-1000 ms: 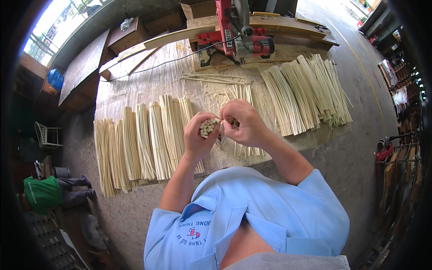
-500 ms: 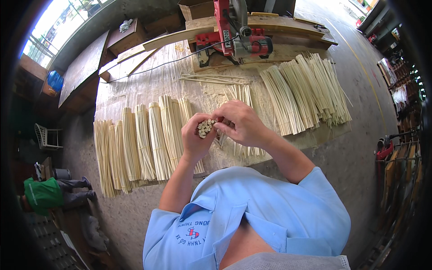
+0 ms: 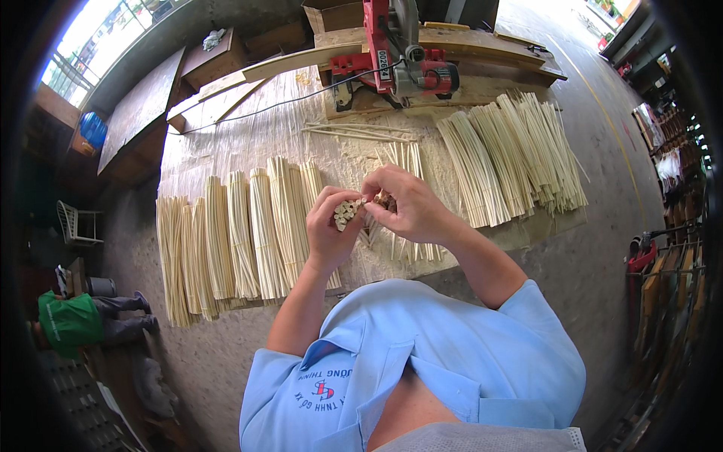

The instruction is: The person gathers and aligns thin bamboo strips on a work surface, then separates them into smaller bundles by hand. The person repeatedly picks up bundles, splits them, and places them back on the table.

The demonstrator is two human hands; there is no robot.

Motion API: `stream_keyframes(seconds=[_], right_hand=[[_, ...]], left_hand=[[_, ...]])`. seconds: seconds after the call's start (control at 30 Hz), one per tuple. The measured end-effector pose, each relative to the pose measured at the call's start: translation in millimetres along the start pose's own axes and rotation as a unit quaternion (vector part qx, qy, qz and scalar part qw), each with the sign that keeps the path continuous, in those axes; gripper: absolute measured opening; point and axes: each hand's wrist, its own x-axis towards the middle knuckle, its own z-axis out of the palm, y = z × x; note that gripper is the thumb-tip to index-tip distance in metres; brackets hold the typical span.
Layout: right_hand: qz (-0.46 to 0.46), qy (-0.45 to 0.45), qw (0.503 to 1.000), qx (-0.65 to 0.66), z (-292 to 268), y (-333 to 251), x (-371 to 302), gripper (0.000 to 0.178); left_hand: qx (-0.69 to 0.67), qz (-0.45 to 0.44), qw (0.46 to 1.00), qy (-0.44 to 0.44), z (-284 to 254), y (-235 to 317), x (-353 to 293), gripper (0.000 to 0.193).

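Note:
My left hand [image 3: 328, 239] is wrapped round a bundle of thin pale sticks [image 3: 346, 215], whose cut ends face up toward me. Close against its right side, my right hand [image 3: 413, 207] has thumb and forefinger pinched at the bundle's edge. Something small and brownish [image 3: 385, 200] shows in the curl of the right fingers; its kind is too small to make out. Beneath the hands, several loose sticks [image 3: 410, 162] lie on the worktable [image 3: 203, 154], partly hidden by the right hand and forearm.
Several tied stick bundles [image 3: 260, 226] stand in a row at left. A large pile of sticks [image 3: 501, 154] lies at right. Beyond is a red miter saw [image 3: 392, 71], its cable [image 3: 294, 98] crossing the table. A person in green [image 3: 71, 320] is at far left.
The two hands have parted slightly at the bundle's edge. The brownish thing in my right fingers shows more now. My left hand still grips the sticks.

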Motion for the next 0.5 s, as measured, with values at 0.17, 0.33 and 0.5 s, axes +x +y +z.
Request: stream_keyframes(seconds=[0.17, 0.33, 0.5], right_hand=[[-0.034, -0.016, 0.999, 0.006, -0.1, 2.9, 0.7, 0.016], [-0.081, 0.007, 0.996, -0.03, 3.3, 5.8, -0.7, 0.011], [-0.086, 0.004, 0.992, -0.087, -2.4, -3.4, 2.3, 0.012]], left_hand=[[-0.027, -0.039, 0.999, 0.01, 0.1, 2.4, -3.0, 0.032], [-0.019, -0.051, 0.999, 0.001, -0.2, 1.3, -5.4, 0.033], [-0.036, 0.003, 0.999, 0.006, 1.9, 7.8, -1.1, 0.032]])
